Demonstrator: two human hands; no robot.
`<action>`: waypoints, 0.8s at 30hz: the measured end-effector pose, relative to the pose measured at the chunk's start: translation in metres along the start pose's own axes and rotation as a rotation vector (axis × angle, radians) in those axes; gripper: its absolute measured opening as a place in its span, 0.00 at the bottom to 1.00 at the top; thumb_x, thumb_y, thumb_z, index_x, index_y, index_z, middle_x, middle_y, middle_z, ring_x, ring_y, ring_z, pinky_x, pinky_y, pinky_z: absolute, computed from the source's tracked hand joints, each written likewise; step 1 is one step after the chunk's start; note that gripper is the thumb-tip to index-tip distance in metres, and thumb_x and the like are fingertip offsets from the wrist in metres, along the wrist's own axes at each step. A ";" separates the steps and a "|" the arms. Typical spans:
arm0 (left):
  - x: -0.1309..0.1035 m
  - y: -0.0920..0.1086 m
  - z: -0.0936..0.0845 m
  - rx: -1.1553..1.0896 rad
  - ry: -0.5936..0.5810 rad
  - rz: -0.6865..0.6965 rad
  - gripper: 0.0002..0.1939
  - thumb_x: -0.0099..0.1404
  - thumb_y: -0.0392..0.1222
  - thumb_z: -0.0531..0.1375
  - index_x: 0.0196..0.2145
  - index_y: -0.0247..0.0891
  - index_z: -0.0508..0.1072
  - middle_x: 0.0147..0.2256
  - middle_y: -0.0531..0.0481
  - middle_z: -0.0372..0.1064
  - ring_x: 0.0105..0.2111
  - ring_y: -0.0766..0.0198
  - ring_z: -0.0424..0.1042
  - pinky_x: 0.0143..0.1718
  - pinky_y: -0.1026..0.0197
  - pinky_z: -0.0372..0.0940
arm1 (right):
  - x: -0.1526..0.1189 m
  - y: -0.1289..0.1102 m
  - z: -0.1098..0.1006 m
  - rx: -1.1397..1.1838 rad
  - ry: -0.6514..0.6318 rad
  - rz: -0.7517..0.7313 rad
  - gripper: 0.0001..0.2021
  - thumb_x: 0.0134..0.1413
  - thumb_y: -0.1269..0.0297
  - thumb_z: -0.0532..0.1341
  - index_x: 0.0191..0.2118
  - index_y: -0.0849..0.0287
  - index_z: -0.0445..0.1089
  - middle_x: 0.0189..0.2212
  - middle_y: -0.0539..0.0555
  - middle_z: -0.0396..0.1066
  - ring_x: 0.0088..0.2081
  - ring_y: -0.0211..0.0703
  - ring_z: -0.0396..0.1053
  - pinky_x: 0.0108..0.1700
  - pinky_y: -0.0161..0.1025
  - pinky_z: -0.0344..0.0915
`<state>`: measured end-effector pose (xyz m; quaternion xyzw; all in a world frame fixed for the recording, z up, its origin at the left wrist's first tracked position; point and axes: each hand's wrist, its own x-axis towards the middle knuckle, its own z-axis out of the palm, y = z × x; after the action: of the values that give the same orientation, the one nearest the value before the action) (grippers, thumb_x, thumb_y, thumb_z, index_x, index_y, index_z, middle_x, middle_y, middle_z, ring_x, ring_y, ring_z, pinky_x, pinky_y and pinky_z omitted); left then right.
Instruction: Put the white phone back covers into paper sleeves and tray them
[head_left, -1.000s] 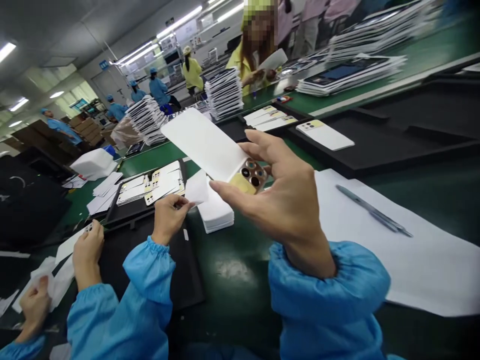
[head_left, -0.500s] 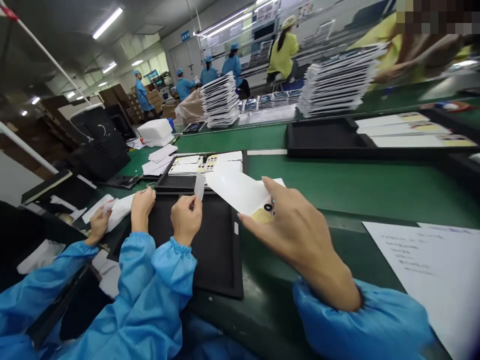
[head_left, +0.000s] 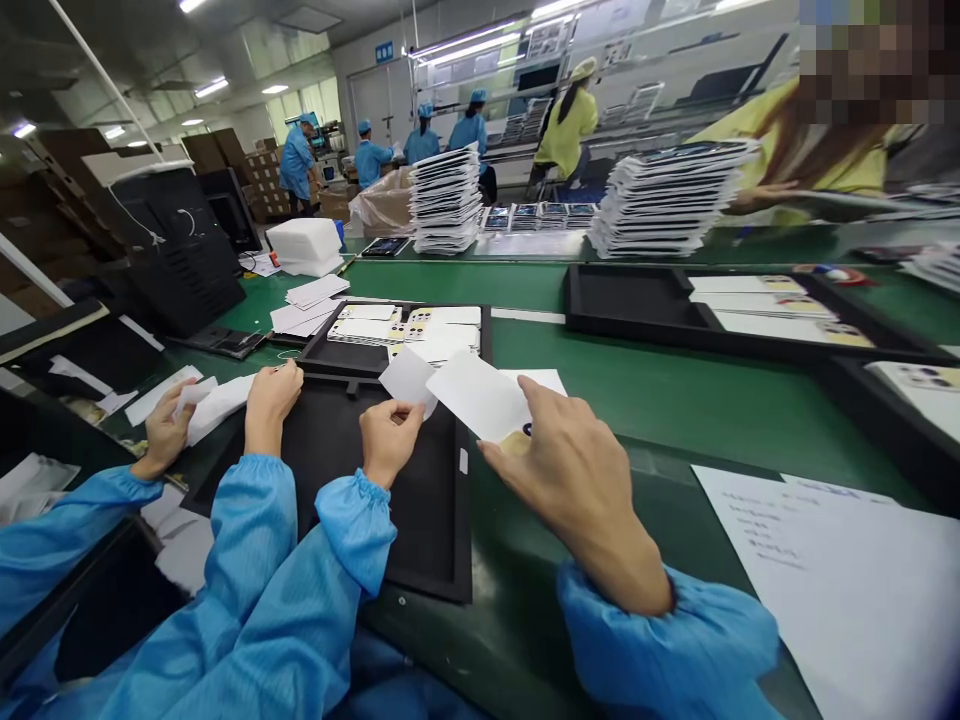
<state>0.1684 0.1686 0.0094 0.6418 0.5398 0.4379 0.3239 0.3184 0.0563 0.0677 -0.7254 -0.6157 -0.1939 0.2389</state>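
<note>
My left hand (head_left: 390, 440) pinches a small translucent white sheet (head_left: 409, 380) over the black tray (head_left: 420, 500). The sheet's right edge is beside a white card (head_left: 480, 398) with a yellow end and black dots. My right hand (head_left: 581, 465) grips that card by its right end between thumb and fingers. Behind the two hands, a divided black tray (head_left: 489, 330) holds stacks of similar white and yellow cards (head_left: 442, 325). More white paper (head_left: 553, 380) shows behind my right hand's fingertips.
A co-worker's two hands (head_left: 274, 400) handle white paper close on the left. A written sheet (head_left: 810, 560) lies at the right. Another black tray (head_left: 630, 325) with cards sits beyond. Tall paper stacks (head_left: 667, 200) and several people stand or sit further back.
The small sheet in my left hand has turned to show its flat face and is nearer the card. My right hand has shifted slightly left. The camera view has shifted.
</note>
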 end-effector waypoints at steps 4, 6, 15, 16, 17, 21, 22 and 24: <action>0.003 -0.002 -0.001 -0.002 0.089 -0.017 0.09 0.56 0.43 0.64 0.24 0.36 0.76 0.20 0.51 0.72 0.20 0.66 0.71 0.24 0.65 0.63 | -0.001 -0.001 -0.003 0.023 0.052 -0.048 0.24 0.51 0.60 0.59 0.53 0.64 0.62 0.41 0.64 0.73 0.39 0.58 0.68 0.34 0.45 0.63; 0.002 -0.003 -0.002 0.014 0.131 0.005 0.09 0.56 0.42 0.63 0.23 0.35 0.76 0.20 0.51 0.72 0.20 0.66 0.70 0.24 0.65 0.63 | -0.002 -0.003 -0.003 0.032 0.060 -0.071 0.24 0.51 0.60 0.59 0.53 0.65 0.63 0.42 0.65 0.73 0.40 0.58 0.68 0.35 0.46 0.64; -0.007 0.001 -0.005 0.015 0.131 0.073 0.12 0.60 0.50 0.62 0.26 0.40 0.76 0.25 0.51 0.73 0.22 0.64 0.71 0.27 0.59 0.67 | -0.001 -0.008 0.002 0.017 0.042 -0.060 0.23 0.51 0.62 0.60 0.52 0.65 0.62 0.45 0.65 0.72 0.41 0.59 0.67 0.36 0.46 0.63; -0.007 0.001 -0.005 -0.009 0.119 0.068 0.12 0.60 0.50 0.62 0.27 0.40 0.76 0.25 0.51 0.73 0.22 0.64 0.70 0.27 0.60 0.66 | -0.001 -0.008 0.003 0.012 0.042 -0.063 0.23 0.51 0.62 0.60 0.52 0.65 0.62 0.45 0.65 0.72 0.41 0.59 0.67 0.35 0.46 0.63; -0.008 0.002 -0.005 -0.039 0.102 0.068 0.11 0.59 0.50 0.62 0.27 0.40 0.76 0.25 0.51 0.73 0.21 0.65 0.70 0.25 0.60 0.66 | -0.001 -0.009 0.003 0.006 0.044 -0.066 0.22 0.51 0.63 0.59 0.52 0.65 0.62 0.45 0.65 0.72 0.41 0.59 0.67 0.36 0.46 0.62; -0.008 0.000 -0.004 -0.141 -0.006 0.099 0.11 0.61 0.50 0.61 0.30 0.41 0.77 0.25 0.53 0.74 0.20 0.66 0.70 0.24 0.61 0.65 | -0.002 -0.010 0.005 -0.010 0.060 -0.076 0.22 0.52 0.64 0.58 0.53 0.65 0.62 0.47 0.65 0.72 0.42 0.58 0.67 0.37 0.46 0.62; -0.008 -0.001 -0.003 -0.154 -0.029 0.099 0.11 0.61 0.51 0.60 0.30 0.41 0.77 0.25 0.53 0.74 0.20 0.66 0.70 0.24 0.62 0.66 | -0.002 -0.011 0.006 -0.012 0.060 -0.077 0.22 0.52 0.64 0.58 0.53 0.65 0.61 0.48 0.65 0.72 0.42 0.57 0.67 0.37 0.46 0.62; -0.008 -0.003 -0.001 -0.168 -0.054 0.082 0.12 0.62 0.50 0.59 0.31 0.41 0.77 0.22 0.53 0.73 0.20 0.66 0.71 0.23 0.63 0.66 | -0.001 -0.011 0.008 -0.017 0.055 -0.076 0.22 0.52 0.65 0.59 0.53 0.66 0.62 0.48 0.65 0.72 0.43 0.57 0.67 0.37 0.45 0.61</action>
<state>0.1660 0.1618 0.0053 0.6455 0.4658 0.4770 0.3727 0.3076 0.0611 0.0617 -0.6979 -0.6344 -0.2277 0.2420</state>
